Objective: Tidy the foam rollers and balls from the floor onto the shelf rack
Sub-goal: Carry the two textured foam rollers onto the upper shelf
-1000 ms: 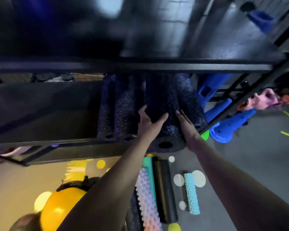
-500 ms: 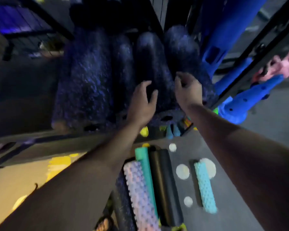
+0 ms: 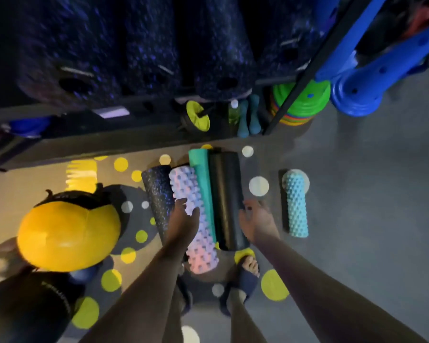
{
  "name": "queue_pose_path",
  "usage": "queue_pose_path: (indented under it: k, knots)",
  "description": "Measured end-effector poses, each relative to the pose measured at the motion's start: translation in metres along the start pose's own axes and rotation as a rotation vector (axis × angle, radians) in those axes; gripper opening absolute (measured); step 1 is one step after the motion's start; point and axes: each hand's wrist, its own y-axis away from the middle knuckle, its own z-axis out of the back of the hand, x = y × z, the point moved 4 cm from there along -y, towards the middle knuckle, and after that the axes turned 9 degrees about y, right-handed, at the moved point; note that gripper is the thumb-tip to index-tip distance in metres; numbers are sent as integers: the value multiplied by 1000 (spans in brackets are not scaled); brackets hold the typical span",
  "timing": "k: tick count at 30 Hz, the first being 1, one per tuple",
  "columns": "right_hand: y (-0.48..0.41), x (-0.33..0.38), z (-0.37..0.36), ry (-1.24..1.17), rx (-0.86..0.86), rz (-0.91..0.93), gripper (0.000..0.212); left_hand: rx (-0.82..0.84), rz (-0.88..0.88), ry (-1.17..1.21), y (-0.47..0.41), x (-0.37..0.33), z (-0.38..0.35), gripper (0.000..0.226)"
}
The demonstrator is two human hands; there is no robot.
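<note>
Several dark speckled foam rollers (image 3: 216, 45) lie side by side on the shelf rack (image 3: 84, 142) above. On the floor below lie a speckled black roller (image 3: 156, 194), a pink knobbly roller (image 3: 196, 219), a teal roller (image 3: 202, 179), a plain black roller (image 3: 227, 199) and, apart to the right, a light blue knobbly roller (image 3: 295, 204). My left hand (image 3: 183, 219) hovers over the pink roller with fingers spread, holding nothing. My right hand (image 3: 256, 219) is open beside the plain black roller. A yellow ball (image 3: 67, 238) sits at the left.
Teal dumbbells (image 3: 249, 115), a green bottle and a yellow-green wheel (image 3: 198, 115) sit under the rack. Stacked green discs (image 3: 302, 100) and blue cones (image 3: 372, 80) stand at the right. Coloured dots mark the grey floor (image 3: 369, 194). My sandalled foot (image 3: 248, 271) is below the rollers.
Both hands have let go of the dark speckled roller on the shelf and dropped down to the rollers on the floor. The view has tilted downward.
</note>
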Motion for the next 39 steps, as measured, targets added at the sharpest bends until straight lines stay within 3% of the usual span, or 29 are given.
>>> queue_pose_path:
  k: [3,7,10,12,16,19,22,27,32,35,39]
  knots:
    - [-3,-33,-54,13,115,-86,44,-2,100,-48,-8,51,-9,57]
    - [-40,-69,-124,-44,124,-237,52,12,111,-56,-53,111,-37,67]
    - [-80,-95,-174,-17,107,-269,68,-29,123,-29,-96,144,-62,90]
    - [-106,-117,-205,9,92,-301,88,-75,95,-47,-120,161,-81,100]
    - [-151,-161,-258,12,190,-439,142,-229,80,-322,-151,186,-120,135]
    - [-167,-171,-278,-26,134,-479,158,-299,101,-373,-158,193,-141,157]
    - [-164,-174,-282,5,12,-495,156,-279,126,-274,-159,200,-145,155]
    - [-138,-174,-239,-127,1,-413,143,-193,17,-93,-128,178,-122,133]
    - [-87,-197,-148,-224,-69,-411,106,-99,-125,-55,-36,110,-122,126]
    - [-82,-228,-83,-247,-167,-459,90,-20,-207,-96,0,62,-156,128]
    - [-122,-314,-46,-132,-174,-521,88,78,-245,-30,2,18,-253,134]
